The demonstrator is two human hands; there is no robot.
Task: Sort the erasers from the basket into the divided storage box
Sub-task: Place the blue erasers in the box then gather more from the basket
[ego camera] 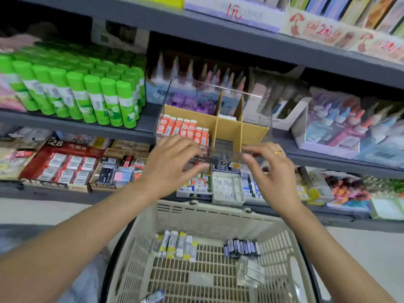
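Note:
On the middle shelf stands the clear divided storage box (pixel 254 131) with cardboard dividers. A row of orange-sleeved erasers (pixel 183 129) fills its left compartment. My left hand (pixel 172 165) and my right hand (pixel 273 173) are at the box's front edge. Between them they pinch a blurred row of dark-sleeved erasers (pixel 209 160), one hand at each end. Below me is the beige basket (pixel 196 215). In it lie a row of yellow-and-white erasers (pixel 175 246), a row of blue erasers (pixel 241 248) and some clear-wrapped ones (pixel 251 274).
Green glue sticks (pixel 87 95) stand left of the box, glue bottles (pixel 338 125) to its right. The lower shelf holds trays of boxed erasers (pixel 65 165) and a white tray (pixel 227 189) just beyond the basket. An upper shelf (pixel 240 38) overhangs the box.

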